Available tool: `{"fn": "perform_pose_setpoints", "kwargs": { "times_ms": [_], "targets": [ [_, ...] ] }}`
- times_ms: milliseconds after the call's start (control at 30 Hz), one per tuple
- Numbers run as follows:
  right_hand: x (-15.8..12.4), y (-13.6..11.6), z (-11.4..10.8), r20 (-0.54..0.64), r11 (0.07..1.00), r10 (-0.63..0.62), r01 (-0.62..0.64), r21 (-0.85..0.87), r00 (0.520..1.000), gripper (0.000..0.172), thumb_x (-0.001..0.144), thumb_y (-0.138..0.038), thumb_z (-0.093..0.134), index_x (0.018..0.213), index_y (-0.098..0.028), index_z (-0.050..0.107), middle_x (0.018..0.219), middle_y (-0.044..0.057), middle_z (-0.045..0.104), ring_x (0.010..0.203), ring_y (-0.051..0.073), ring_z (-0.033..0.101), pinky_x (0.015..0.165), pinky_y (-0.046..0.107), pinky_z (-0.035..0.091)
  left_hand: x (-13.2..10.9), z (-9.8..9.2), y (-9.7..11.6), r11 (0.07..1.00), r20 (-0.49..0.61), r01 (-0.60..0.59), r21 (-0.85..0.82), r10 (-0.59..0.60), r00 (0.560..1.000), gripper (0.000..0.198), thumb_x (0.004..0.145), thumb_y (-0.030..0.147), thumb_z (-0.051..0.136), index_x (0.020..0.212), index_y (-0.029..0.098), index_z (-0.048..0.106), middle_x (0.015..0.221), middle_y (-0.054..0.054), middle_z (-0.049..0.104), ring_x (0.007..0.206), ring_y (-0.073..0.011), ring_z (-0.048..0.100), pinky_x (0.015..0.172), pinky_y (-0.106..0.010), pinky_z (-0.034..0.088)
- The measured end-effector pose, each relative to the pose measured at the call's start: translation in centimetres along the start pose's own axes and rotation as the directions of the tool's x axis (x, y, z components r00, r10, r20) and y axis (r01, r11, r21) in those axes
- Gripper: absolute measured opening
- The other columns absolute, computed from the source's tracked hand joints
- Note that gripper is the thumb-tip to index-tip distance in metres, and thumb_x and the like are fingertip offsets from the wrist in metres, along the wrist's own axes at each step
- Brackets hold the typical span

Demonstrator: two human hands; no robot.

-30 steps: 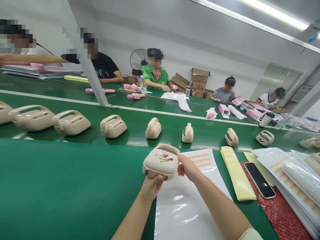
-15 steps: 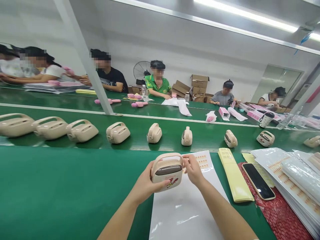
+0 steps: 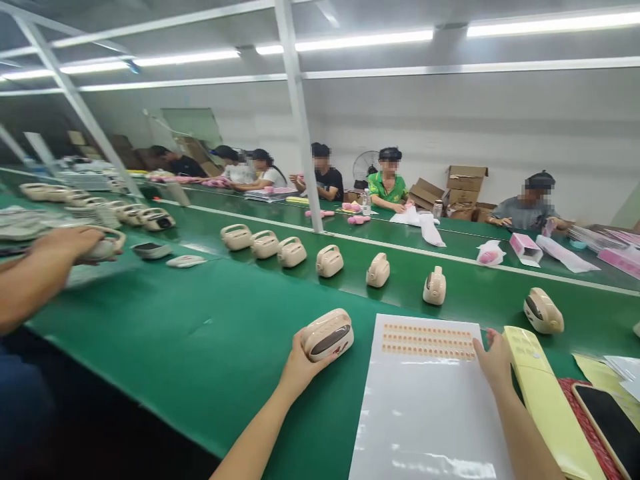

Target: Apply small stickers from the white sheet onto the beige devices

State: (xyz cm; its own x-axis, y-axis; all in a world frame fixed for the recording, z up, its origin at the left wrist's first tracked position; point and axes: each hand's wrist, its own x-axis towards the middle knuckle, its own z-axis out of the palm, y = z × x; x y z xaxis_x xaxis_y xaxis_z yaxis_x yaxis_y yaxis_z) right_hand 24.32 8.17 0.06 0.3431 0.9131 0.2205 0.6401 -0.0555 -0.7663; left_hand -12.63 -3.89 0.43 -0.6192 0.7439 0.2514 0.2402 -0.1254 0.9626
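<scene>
My left hand [image 3: 299,370] is closed around a cream handled device [image 3: 327,335] with a dark oval window and a small red print on its front. It holds the device tilted above the green work surface. My right hand [image 3: 495,363] is at the upper right edge of a white sheet [image 3: 425,413], beside the rows of small orange round stickers [image 3: 427,339]. Its thumb lies by the ends of the rows, apart from the fingers, and I see nothing held there.
Several similar cream devices [image 3: 330,261] stand in a line on the green belt. Yellow folded sheets [image 3: 547,407] and a phone [image 3: 607,423] lie at the right. A co-worker's hand [image 3: 65,245] holds a cream part at the left. More people sit across the belt.
The view has swung left. My right hand has left the device and moved to the sticker sheet. My left hand still holds the device, now turned and apart from the sheet.
</scene>
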Motion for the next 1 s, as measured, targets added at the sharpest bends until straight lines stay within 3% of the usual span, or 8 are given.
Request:
{"fn": "perform_pose_setpoints", "kwargs": {
  "times_ms": [100, 200, 233, 300, 367, 567, 767, 1000],
  "targets": [
    [0.6, 0.5, 0.2, 0.041, 0.998, 0.058, -0.058, 0.013, 0.997, 0.062, 0.057, -0.042, 0.054, 0.108, -0.007, 0.05, 0.106, 0.021, 0.058, 0.104, 0.034, 0.054, 0.087, 0.044, 0.043, -0.9, 0.0, -0.1, 0.981, -0.088, -0.169, 0.097, 0.177, 0.98, 0.068, 0.05, 0.03, 0.078, 0.109, 0.024, 0.044, 0.118, -0.011, 0.053, 0.128, -0.0355, 0.032, 0.103, -0.053, 0.024],
    [0.8, 0.5, -0.2, 0.116, 0.979, 0.141, -0.156, 0.128, 0.983, 0.061, 0.054, -0.047, 0.057, 0.104, -0.012, 0.051, 0.09, 0.015, 0.065, 0.084, 0.03, 0.063, 0.071, 0.04, 0.05, -2.5, 1.0, 0.4, 0.676, 0.101, -0.673, 0.3, 0.679, 0.727, 0.057, 0.071, 0.021, 0.063, 0.121, 0.025, 0.037, 0.127, -0.013, 0.049, 0.129, -0.0308, 0.032, 0.103, -0.053, 0.026],
    [0.8, 0.0, -0.5, 0.13, 0.974, 0.157, -0.176, 0.145, 0.979, 0.058, 0.052, -0.047, 0.059, 0.1, -0.014, 0.052, 0.083, 0.012, 0.065, 0.077, 0.03, 0.064, 0.066, 0.04, 0.05, -3.0, 1.6, 0.7, 0.56, 0.226, -0.772, 0.302, 0.745, 0.628, 0.056, 0.073, 0.019, 0.06, 0.123, 0.026, 0.035, 0.126, -0.012, 0.05, 0.128, -0.0298, 0.034, 0.102, -0.052, 0.028],
    [0.4, -1.5, -1.5, 0.173, 0.97, 0.178, -0.202, 0.136, 0.969, 0.047, 0.05, -0.046, 0.06, 0.087, -0.017, 0.054, 0.071, 0.01, 0.065, 0.068, 0.029, 0.064, 0.06, 0.039, 0.05, -3.6, 3.4, 1.4, 0.485, 0.495, -0.831, 0.271, 0.671, 0.553, 0.054, 0.077, 0.024, 0.055, 0.127, 0.023, 0.033, 0.128, -0.014, 0.05, 0.129, -0.0301, 0.032, 0.103, -0.053, 0.026],
    [0.0, -3.2, -2.9, 0.243, 0.972, 0.177, -0.208, 0.108, 0.954, 0.034, 0.048, -0.044, 0.06, 0.072, -0.021, 0.055, 0.065, 0.009, 0.065, 0.066, 0.029, 0.063, 0.059, 0.039, 0.051, -3.5, 5.5, 2.0, 0.542, 0.676, -0.779, 0.316, 0.447, 0.586, 0.06, 0.076, 0.034, 0.057, 0.129, 0.019, 0.034, 0.136, -0.018, 0.042, 0.133, -0.0327, 0.023, 0.104, -0.056, 0.02],
    [-0.1, -3.7, -6.5, 0.517, 0.908, 0.101, -0.292, 0.301, 0.85, 0.035, 0.037, -0.038, 0.073, 0.066, -0.025, 0.058, 0.075, 0.009, 0.069, 0.071, 0.029, 0.064, 0.061, 0.038, 0.054, -0.8, 10.5, 3.1, 0.594, 0.702, -0.711, 0.376, 0.318, 0.637, 0.089, 0.063, 0.056, 0.065, 0.134, 0.016, 0.03, 0.141, -0.023, 0.031, 0.132, -0.0381, 0.019, 0.101, -0.063, 0.015],
    [-0.3, -2.7, -6.4, 0.522, 0.766, 0.059, -0.374, 0.523, 0.851, 0.035, 0.046, -0.043, 0.069, 0.079, -0.032, 0.063, 0.097, 0.013, 0.067, 0.089, 0.03, 0.064, 0.066, 0.04, 0.055, 1.2, 12.4, 3.6, 0.627, 0.75, -0.692, 0.357, 0.249, 0.613, 0.052, 0.073, 0.057, 0.056, 0.113, 0.024, 0.054, 0.102, -0.007, 0.058, 0.093, -0.0219, 0.058, 0.084, -0.036, 0.043],
    [-2.0, -4.0, -6.3, 0.561, 0.831, 0.005, -0.316, 0.458, 0.828, 0.047, 0.035, -0.043, 0.073, 0.077, -0.025, 0.065, 0.088, 0.014, 0.069, 0.082, 0.036, 0.064, 0.064, 0.048, 0.055, 2.0, 12.3, 3.9, 0.65, 0.71, -0.688, 0.323, 0.314, 0.63, 0.029, 0.084, 0.044, 0.048, 0.075, 0.02, 0.06, 0.072, 0.001, 0.057, 0.067, -0.013, 0.054, 0.058, -0.022, 0.04]
  ]
}}
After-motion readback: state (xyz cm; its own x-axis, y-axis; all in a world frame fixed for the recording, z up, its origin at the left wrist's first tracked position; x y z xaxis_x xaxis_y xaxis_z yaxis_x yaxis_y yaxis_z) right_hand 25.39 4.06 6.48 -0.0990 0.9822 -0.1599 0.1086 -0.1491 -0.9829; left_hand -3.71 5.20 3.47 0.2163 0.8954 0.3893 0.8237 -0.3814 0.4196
